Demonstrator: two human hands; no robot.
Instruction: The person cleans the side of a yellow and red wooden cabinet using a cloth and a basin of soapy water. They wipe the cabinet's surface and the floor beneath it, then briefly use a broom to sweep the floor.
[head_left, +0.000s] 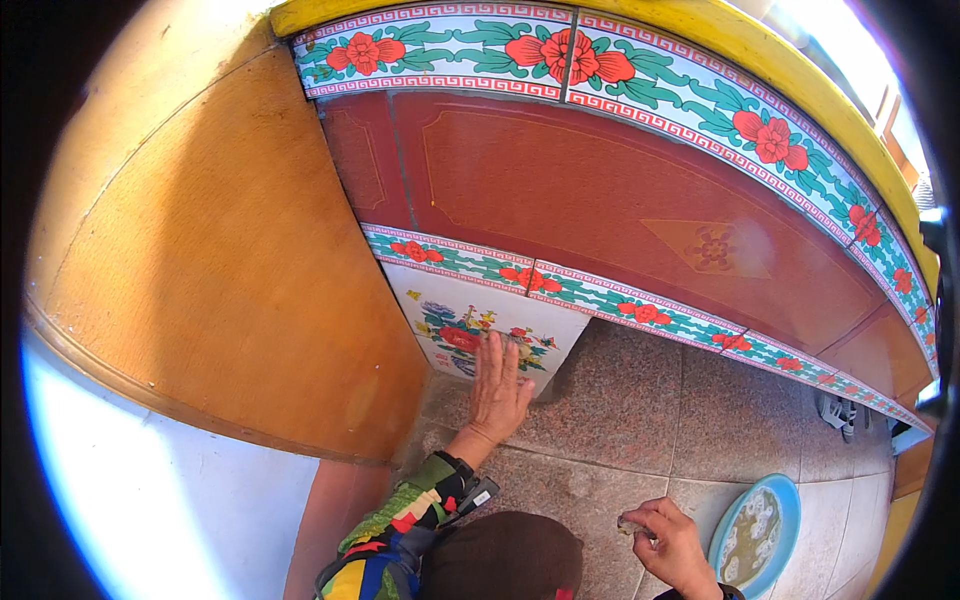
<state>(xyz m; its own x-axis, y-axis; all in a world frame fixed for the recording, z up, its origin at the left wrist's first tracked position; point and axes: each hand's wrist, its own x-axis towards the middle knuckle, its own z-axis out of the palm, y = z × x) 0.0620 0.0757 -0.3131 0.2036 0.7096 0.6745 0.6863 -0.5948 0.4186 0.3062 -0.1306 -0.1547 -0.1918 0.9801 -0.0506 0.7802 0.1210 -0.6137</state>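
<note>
My left hand (499, 390) reaches forward, its fingers lying over a wadded, yellowish cloth or sponge (504, 343) against a white tile panel (551, 322) painted with a flower vase. Most of that wad is hidden under the fingers. At the lower right, my right hand (667, 544) pinches a small, dark, wet-looking piece (634, 527) between thumb and fingertips; its exact kind cannot be told. Beside the right hand stands a round light-blue plastic basin (791, 517) holding cloudy, sudsy water (750, 536).
Dark-red tiles (570, 172) and floral border tiles (645, 311) face the structure ahead, under a yellow edge (817, 60). An orange tiled wall (285, 315) rises at the left. Stone floor tiles (615, 420) lie below. A white and black object (836, 411) sits at the right.
</note>
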